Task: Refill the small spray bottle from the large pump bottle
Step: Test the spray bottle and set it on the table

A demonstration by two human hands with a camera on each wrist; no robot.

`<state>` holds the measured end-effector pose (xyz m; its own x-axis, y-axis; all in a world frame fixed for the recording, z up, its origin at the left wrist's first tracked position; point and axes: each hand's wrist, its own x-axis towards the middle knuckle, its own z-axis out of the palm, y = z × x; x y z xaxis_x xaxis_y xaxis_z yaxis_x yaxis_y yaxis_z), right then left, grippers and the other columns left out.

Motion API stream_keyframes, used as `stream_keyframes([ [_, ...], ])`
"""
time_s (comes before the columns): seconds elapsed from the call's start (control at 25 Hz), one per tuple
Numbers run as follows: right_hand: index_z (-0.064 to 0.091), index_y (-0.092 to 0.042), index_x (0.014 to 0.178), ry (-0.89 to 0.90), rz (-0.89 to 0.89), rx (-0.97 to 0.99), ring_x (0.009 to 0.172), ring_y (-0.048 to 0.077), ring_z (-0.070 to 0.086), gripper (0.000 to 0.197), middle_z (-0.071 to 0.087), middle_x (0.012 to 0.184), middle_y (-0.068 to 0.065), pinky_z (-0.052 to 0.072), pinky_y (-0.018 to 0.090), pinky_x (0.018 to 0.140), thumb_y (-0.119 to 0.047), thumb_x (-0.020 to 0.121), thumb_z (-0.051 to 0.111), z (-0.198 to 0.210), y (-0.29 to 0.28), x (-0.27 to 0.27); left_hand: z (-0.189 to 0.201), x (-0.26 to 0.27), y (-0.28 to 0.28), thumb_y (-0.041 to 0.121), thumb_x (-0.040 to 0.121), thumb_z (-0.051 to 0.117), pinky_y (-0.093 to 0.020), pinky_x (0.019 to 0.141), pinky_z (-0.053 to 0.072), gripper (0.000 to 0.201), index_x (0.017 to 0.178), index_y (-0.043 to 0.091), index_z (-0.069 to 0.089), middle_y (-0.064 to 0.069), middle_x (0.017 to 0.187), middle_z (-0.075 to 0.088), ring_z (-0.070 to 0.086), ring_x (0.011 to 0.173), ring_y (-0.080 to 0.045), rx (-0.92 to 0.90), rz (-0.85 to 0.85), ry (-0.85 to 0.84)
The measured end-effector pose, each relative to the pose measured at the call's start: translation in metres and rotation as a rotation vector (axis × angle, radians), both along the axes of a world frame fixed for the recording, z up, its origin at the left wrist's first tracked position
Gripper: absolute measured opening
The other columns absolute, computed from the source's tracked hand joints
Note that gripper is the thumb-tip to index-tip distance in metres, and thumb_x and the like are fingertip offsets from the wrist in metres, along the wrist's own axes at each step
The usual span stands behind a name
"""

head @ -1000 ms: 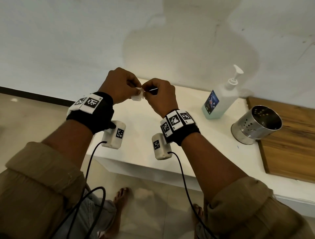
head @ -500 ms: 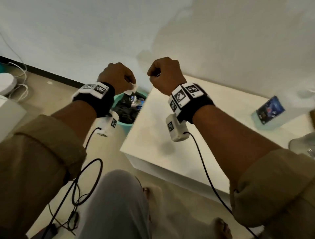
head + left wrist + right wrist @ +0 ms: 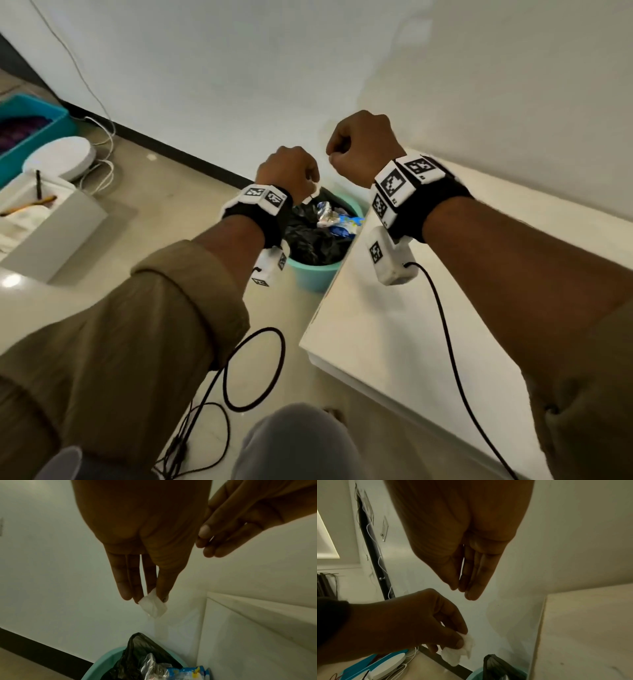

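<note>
White wall (image 3: 239, 85), beige floor (image 3: 164, 212), white table (image 3: 394, 325).

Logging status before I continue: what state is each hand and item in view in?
left hand: pinches the tissue scrap above the bin.
tissue scrap: crumpled, hanging from the fingers, not yet dropped.
teal bin: upright on the floor beside the white table, lined with a black bag, wrappers inside.
right hand: fingers bunched against thumb; contents unclear.
Bottles: not in view.
</note>
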<state>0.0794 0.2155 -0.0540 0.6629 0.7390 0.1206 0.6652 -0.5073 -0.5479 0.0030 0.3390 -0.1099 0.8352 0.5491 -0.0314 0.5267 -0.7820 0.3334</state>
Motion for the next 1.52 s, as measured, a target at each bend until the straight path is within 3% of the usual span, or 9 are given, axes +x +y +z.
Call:
stream_keyframes([
  [0.16, 0.076, -0.015, 0.083, -0.007, 0.018, -0.032, 0.087, 0.018, 0.067, 0.017, 0.073, 0.088, 0.002, 0.054, 0.026, 0.080, -0.005, 0.081, 0.062, -0.011, 0.013, 0.002, -0.025, 0.011, 0.004, 0.019, 0.075, 0.072, -0.032, 0.076, 0.053, 0.016, 0.088, 0.029, 0.072, 0.002, 0.097, 0.070, 0.066, 0.089, -0.023, -0.001, -0.009, 0.029],
  [0.36, 0.076, -0.015, 0.083, 0.007, 0.002, -0.039, 0.091, 0.019, 0.066, 0.017, 0.073, 0.087, 0.002, 0.056, 0.031, 0.084, -0.006, 0.082, 0.061, -0.015, 0.004, 0.008, -0.036, 0.018, 0.004, 0.028, 0.077, 0.072, -0.034, 0.078, 0.052, 0.024, 0.101, 0.028, 0.069, 0.000, 0.104, 0.068, 0.066, 0.094, -0.025, 0.021, -0.013, 0.047],
  [0.48, 0.076, -0.013, 0.085, -0.002, -0.001, -0.021, 0.088, 0.020, 0.067, 0.016, 0.073, 0.086, 0.004, 0.056, 0.030, 0.085, -0.006, 0.083, 0.061, -0.008, -0.006, 0.007, -0.026, 0.016, -0.003, 0.031, 0.079, 0.070, -0.032, 0.075, 0.048, 0.019, 0.098, 0.027, 0.070, 0.000, 0.103, 0.067, 0.065, 0.093, -0.026, 0.046, -0.018, 0.037],
  [0.68, 0.075, -0.015, 0.083, -0.030, -0.021, 0.000, 0.084, 0.020, 0.066, 0.016, 0.064, 0.074, -0.003, 0.055, 0.030, 0.084, -0.008, 0.083, 0.060, 0.017, -0.032, 0.001, 0.015, 0.015, -0.027, 0.034, 0.081, 0.070, -0.034, 0.082, 0.050, 0.020, 0.099, 0.027, 0.069, 0.000, 0.106, 0.067, 0.065, 0.096, -0.025, 0.069, -0.047, -0.002],
  [0.84, 0.076, -0.013, 0.085, -0.064, -0.062, 0.027, 0.080, 0.021, 0.067, 0.017, 0.070, 0.079, 0.001, 0.055, 0.029, 0.079, -0.009, 0.081, 0.060, 0.042, -0.073, -0.002, 0.068, 0.016, -0.066, 0.032, 0.081, 0.067, -0.032, 0.077, 0.046, 0.016, 0.097, 0.027, 0.067, 0.002, 0.105, 0.065, 0.064, 0.097, -0.024, 0.104, -0.131, -0.027],
  [1.0, 0.072, -0.004, 0.084, -0.122, -0.102, 0.005, 0.076, 0.030, 0.066, 0.017, 0.071, 0.081, 0.013, 0.057, 0.038, 0.073, -0.012, 0.077, 0.060, 0.063, -0.120, -0.009, 0.113, 0.018, -0.126, 0.023, 0.081, 0.058, -0.032, 0.069, 0.042, 0.017, 0.096, 0.021, 0.067, -0.007, 0.097, 0.063, 0.064, 0.091, -0.032, 0.187, -0.235, -0.039],
  [1.12, 0.073, -0.004, 0.086, -0.142, -0.179, 0.056, 0.079, 0.029, 0.067, 0.018, 0.072, 0.082, 0.012, 0.057, 0.040, 0.073, -0.014, 0.078, 0.060, 0.086, -0.166, -0.010, 0.137, 0.016, -0.174, 0.022, 0.083, 0.057, -0.033, 0.068, 0.042, 0.021, 0.101, 0.020, 0.068, -0.008, 0.099, 0.063, 0.064, 0.089, -0.032, 0.208, -0.263, -0.107],
  [1.4, 0.076, -0.010, 0.091, -0.143, -0.262, 0.044, 0.085, 0.020, 0.067, 0.016, 0.073, 0.087, 0.003, 0.055, 0.030, 0.083, -0.010, 0.083, 0.062, 0.099, -0.279, -0.027, 0.135, 0.000, -0.266, 0.035, 0.079, 0.064, -0.031, 0.074, 0.043, 0.022, 0.101, 0.029, 0.066, 0.001, 0.111, 0.064, 0.064, 0.098, -0.024, 0.079, -0.359, -0.095],
  [1.52, 0.076, -0.011, 0.090, -0.140, -0.274, 0.060, 0.077, 0.015, 0.064, 0.015, 0.070, 0.081, 0.000, 0.051, 0.022, 0.076, -0.010, 0.083, 0.063, 0.098, -0.308, -0.032, 0.133, -0.005, -0.287, 0.038, 0.079, 0.064, -0.030, 0.074, 0.042, 0.024, 0.102, 0.029, 0.065, 0.002, 0.113, 0.063, 0.063, 0.099, -0.024, 0.068, -0.390, -0.072],
])
